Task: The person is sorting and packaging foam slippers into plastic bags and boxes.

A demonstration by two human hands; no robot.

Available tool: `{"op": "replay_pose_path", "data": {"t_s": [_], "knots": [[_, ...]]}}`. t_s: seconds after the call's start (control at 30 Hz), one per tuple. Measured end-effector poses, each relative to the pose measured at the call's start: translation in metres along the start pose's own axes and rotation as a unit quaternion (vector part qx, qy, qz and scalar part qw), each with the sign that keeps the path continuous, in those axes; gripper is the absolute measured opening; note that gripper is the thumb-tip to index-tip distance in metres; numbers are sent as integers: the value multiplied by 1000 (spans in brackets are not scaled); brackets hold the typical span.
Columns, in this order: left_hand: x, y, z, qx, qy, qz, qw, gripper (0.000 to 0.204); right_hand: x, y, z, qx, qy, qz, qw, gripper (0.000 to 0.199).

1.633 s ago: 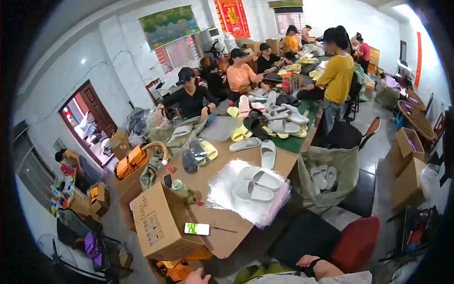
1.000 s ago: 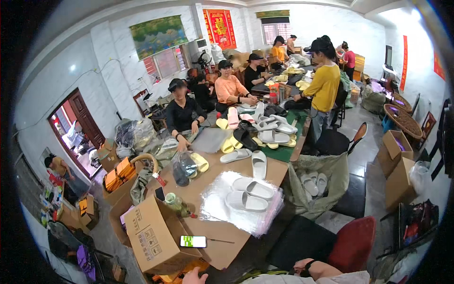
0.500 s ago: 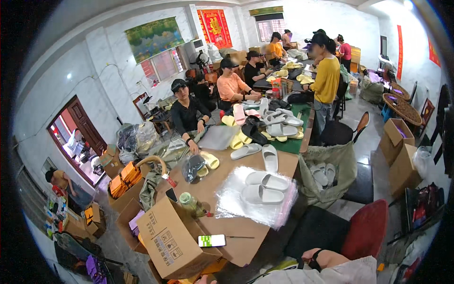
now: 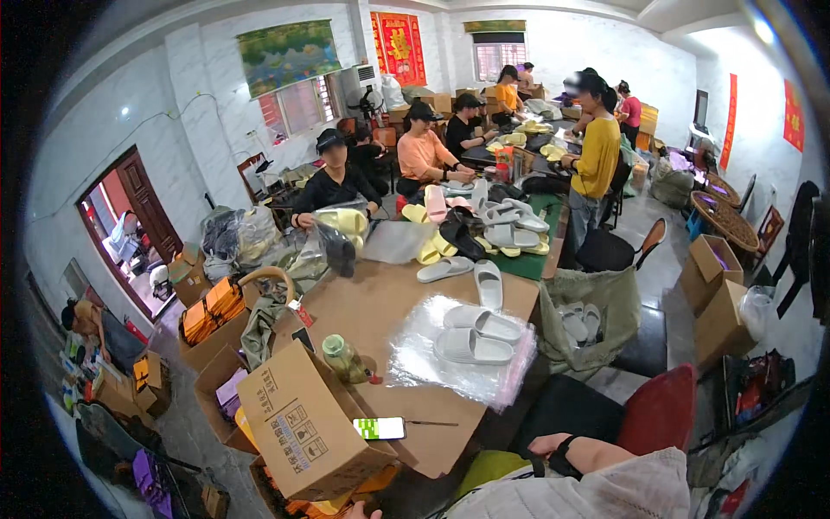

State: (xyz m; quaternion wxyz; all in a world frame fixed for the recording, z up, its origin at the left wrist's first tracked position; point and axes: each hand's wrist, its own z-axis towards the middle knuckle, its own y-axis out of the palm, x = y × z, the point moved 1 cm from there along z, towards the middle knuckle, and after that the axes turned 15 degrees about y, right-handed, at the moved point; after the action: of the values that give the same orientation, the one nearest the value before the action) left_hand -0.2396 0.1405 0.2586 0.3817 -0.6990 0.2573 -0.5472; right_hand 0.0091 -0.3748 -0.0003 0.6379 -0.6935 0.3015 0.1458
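Observation:
My right hand (image 4: 546,445), a black band at its wrist, is low at the right, by the dark chair seat (image 4: 571,416); its fingers are too small and blurred to read. Only a bit of my left hand (image 4: 363,512) shows at the lower edge, beside the cardboard carton (image 4: 294,424) and orange packets (image 4: 328,505). On the table before me, a pair of light grey slippers (image 4: 474,347) lies on a stack of clear plastic bags (image 4: 417,353). A phone with a lit screen (image 4: 379,428) lies near the carton.
A green bottle (image 4: 343,358) stands behind the carton. Across the brown tabletop (image 4: 346,303), a person in black (image 4: 337,188) holds yellow slippers (image 4: 346,221) and plastic. Grey, yellow, pink and black slippers (image 4: 501,214) are heaped farther back. An open sack (image 4: 590,303) stands at the right.
The person in black has lifted the yellow slippers and plastic off the table. The view has shifted slightly; my right forearm shows more fully. The grey slippers still lie on the bags.

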Motion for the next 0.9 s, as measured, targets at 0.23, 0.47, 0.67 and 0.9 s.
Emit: {"op": "replay_pose_path", "data": {"t_s": [0.23, 0.47, 0.67, 0.9], "knots": [[8, 8, -14, 90, 57, 37, 994, 43, 25, -42, 11, -94, 280, 293, 909, 30], [25, 17, -2, 34, -53, 49, 997, 49, 63, -75, 28, -137, 516, 365, 762, 22], [72, 44, 45, 84, -89, 88, 989, 52, 228, -23, 11, -251, 212, 51, 943, 20], [208, 54, 193, -103, -140, -96, 980, 51, 275, -118, -30, -118, 216, 211, 946, 16]]}}
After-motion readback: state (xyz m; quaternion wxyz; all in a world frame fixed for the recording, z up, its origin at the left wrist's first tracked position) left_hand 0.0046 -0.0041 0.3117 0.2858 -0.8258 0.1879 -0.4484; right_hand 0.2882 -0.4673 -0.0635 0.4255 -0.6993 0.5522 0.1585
